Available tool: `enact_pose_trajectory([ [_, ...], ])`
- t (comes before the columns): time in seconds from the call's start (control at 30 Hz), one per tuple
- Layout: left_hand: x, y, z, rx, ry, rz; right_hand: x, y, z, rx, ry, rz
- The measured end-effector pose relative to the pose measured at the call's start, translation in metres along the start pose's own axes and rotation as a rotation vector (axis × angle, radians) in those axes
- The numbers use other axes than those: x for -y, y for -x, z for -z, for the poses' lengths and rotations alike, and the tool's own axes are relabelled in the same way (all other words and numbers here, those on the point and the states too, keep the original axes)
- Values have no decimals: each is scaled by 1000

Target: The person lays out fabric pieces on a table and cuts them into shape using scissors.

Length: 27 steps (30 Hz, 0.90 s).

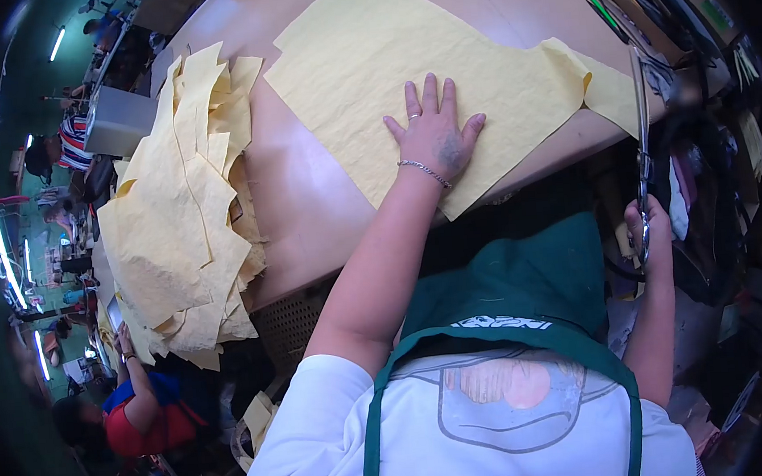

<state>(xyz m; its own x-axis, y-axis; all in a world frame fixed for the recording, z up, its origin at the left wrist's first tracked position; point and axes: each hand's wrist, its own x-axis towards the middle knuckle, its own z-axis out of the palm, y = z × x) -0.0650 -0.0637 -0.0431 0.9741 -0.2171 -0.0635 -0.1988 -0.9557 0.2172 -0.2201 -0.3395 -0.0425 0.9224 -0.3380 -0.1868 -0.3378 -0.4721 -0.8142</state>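
The pale yellow sheet [359,70] lay spread on the table [307,208], its surface matt and cloth-like, with faint wrinkles across the broad middle. Its outline was angular: a small notch broke the far left edge, and a pointed near corner jutted over the table's front edge. Toward the right the sheet narrowed, and its margin lifted and curled there, showing a deeper yellow in the fold; beyond the curl a flatter yellow portion reached to the shears, though whether it was joined to the rest could not be told. The left hand [434,140] pressed flat on the sheet, fingers spread and grasping nothing, a ring on one finger and a chain bracelet at the wrist. The right hand [653,221] was closed around the handles of long metal shears [643,155], whose blades pointed away from the body beside the sheet's right end. To the left stood an uneven pile of yellow pieces [172,201], ragged at the edges, the top one crossed by a thin dark line. Pens [605,10] lay at the far right. The wearer had a green apron [510,281] over a white shirt [316,431]. Farther left, a co-worker in red and blue [148,408] held both arms raised near the table's end
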Motion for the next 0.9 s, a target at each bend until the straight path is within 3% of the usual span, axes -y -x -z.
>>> enact_pose_trajectory([
  [0.33, -4, -10, -3, -27, -22, 40, 0, -8, 12, 56, 75, 101],
  [0.5, -6, -18, -3, -16, -42, 59, -23, 2, 21, 55, 49, 26],
  [0.7, -4, -24, -1, 9, -89, 84, -38, 8, 25, -13, 52, 143],
  [0.73, -2, -25, 2, 26, -103, 87, -33, 10, 26, 47, -35, -24],
  [0.8, 7, -32, 1, 29, -154, 68, -26, 12, 25, 68, -54, -115],
  [0.9, 32, -44, 4, -3, -121, 31, -38, 15, 19, 151, -131, -7],
])
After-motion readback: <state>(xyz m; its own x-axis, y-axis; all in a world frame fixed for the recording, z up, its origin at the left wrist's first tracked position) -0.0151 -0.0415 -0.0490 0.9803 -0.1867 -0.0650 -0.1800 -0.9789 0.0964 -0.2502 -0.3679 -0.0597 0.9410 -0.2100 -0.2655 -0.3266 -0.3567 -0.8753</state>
